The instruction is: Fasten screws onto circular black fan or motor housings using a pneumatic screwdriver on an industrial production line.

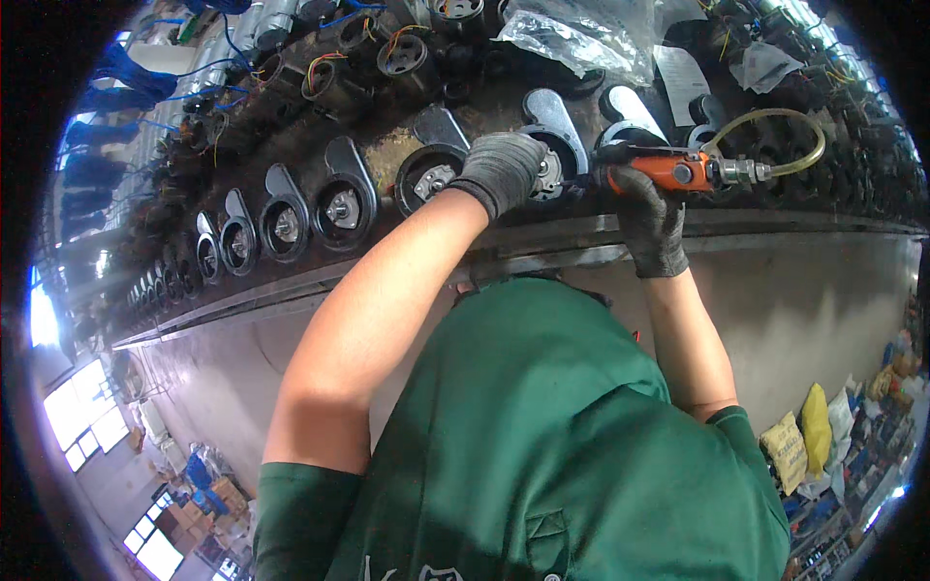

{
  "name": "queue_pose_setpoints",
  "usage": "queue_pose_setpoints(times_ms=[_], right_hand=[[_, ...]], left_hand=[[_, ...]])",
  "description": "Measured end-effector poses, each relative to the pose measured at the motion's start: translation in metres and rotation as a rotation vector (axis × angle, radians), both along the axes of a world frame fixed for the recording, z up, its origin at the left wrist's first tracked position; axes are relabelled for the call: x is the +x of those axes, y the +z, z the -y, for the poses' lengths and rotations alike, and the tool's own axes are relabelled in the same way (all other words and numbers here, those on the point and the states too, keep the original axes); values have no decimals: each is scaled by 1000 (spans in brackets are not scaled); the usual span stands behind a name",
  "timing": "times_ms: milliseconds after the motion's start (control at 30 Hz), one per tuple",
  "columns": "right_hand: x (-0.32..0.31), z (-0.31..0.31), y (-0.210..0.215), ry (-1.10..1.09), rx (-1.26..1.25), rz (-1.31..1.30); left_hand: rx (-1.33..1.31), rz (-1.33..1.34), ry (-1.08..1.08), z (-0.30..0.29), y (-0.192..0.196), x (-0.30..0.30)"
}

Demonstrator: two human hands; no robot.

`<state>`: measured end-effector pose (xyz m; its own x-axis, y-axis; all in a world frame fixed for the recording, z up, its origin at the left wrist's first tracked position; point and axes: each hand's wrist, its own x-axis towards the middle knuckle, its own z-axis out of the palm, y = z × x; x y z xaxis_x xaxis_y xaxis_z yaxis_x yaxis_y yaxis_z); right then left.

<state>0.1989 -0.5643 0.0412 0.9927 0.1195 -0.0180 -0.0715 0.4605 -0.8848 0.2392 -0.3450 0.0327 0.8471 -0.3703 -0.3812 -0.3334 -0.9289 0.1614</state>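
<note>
My right hand point(651, 218), in a dark grey glove, is wrapped round an orange air screwdriver point(668, 172). The tool lies sideways, its dark tip pointing left at a round black fan housing point(570, 136) with a grey tail-shaped outlet. A metal hub part point(548, 174) sits inside that housing. At the housing's left edge is my left hand point(504, 169), also gloved, with its fingers curled in; the fingertips are hidden, so what they grip cannot be made out. Just left of it stands another similar housing point(405, 184) with a metal part in its middle.
A row of similar housings point(346, 208) runs left along the bench edge point(320, 290). Behind stand cylindrical motor shells point(407, 63) with coloured wires, and a clear plastic bag point(581, 44). A paper sheet point(681, 82) lies at right. A clear air hose point(819, 145) loops from the screwdriver.
</note>
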Motion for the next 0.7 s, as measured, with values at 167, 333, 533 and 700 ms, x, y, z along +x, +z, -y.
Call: queue_pose_setpoints(times_ms=[167, 333, 533, 700], right_hand=[[1, 0, -9, -7, 26, 33], [1, -1, 8, 6, -90, 83], [-1, -4, 10, -17, -14, 24], [-3, -7, 0, -34, 4, -14]], left_hand=[[-35, 24, -40, 0, 2, 0], [-3, 7, -37, -3, -3, 2], [15, -10, -66, -3, -3, 4], [3, -7, -5, 2, 0, 4]])
